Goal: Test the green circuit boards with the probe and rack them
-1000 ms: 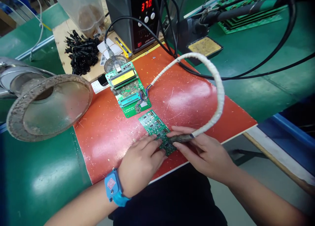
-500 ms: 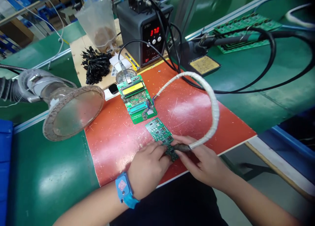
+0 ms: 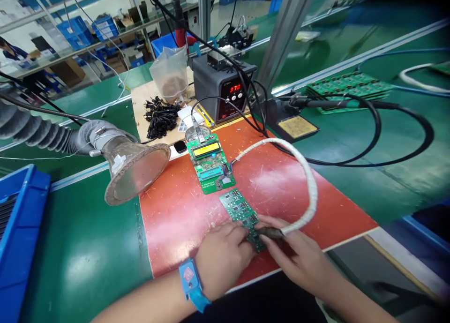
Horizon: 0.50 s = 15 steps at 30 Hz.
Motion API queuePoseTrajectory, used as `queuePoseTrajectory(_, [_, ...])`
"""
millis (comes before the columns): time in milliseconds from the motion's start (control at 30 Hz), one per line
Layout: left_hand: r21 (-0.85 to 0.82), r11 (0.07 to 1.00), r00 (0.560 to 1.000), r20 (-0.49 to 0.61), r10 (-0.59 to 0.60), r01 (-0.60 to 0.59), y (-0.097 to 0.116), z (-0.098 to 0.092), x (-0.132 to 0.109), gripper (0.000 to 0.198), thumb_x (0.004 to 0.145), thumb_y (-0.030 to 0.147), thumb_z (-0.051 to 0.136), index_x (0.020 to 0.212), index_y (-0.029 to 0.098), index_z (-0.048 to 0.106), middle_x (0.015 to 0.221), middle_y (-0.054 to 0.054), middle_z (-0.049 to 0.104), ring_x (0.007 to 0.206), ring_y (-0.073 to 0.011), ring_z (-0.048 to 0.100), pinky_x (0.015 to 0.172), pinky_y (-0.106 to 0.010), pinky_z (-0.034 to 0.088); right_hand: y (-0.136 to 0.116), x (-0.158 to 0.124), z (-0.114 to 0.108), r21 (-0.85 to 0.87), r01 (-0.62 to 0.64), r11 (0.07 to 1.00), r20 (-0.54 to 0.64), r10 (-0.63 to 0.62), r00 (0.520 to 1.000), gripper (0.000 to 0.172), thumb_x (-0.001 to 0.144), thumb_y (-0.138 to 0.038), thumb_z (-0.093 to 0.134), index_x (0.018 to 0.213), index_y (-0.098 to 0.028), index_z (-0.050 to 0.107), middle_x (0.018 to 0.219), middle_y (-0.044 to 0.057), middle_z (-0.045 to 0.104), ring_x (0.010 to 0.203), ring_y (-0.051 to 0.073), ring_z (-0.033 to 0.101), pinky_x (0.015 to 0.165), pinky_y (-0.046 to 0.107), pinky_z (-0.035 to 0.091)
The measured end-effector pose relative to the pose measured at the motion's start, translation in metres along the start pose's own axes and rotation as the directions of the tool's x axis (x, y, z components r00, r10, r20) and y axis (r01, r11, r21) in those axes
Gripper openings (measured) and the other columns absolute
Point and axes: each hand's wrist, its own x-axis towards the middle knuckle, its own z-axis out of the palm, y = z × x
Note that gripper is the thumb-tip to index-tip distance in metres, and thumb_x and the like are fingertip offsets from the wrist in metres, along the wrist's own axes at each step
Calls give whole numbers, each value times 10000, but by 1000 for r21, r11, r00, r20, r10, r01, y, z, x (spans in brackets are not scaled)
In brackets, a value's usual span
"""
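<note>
Board [image 3: 242, 216] pinned on red mat [image 3: 176, 220] by left hand [image 3: 223, 257], fingers flat. Probe [image 3: 269, 232] pinched in right hand [image 3: 298, 259], tip kept on board's near edge; grip unchanged, contact maintained.

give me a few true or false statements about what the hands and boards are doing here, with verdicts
1. The right hand holds a dark probe on a white-wrapped cable against the small green circuit board. True.
2. The left hand is lifted clear of the board. False: its fingers rest on the board's near end.
3. The left wrist carries a blue wrist strap. True.
4. The board with the yellow display lies under the hands. False: it lies farther back on the red mat, untouched.
5. The soldering station shows a green readout. False: its digits are red.
</note>
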Motion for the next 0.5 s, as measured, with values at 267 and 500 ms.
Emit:
queuePoseTrajectory(267, [18,1000,999,-29,22,-21,-1,2,-2,182,865,260,505,845,166,659,897,-46,661,910,-186,600,829,-327,513,0,-2,-1,22,-7,1000,23,7,1000,319,838,-162,471,1152,-213,500,971,66,675,882,175,662,762,264,560])
queuePoseTrajectory(500, [-4,998,998,41,56,-56,-7,1,-2,209,879,291,483,849,171,651,907,-48,654,897,-174,589,831,-326,498,-1,-2,-2,33,-12,999,4,12,1000,272,822,-174,481,1083,-206,551,959,67,690,879,182,669,763,255,559])
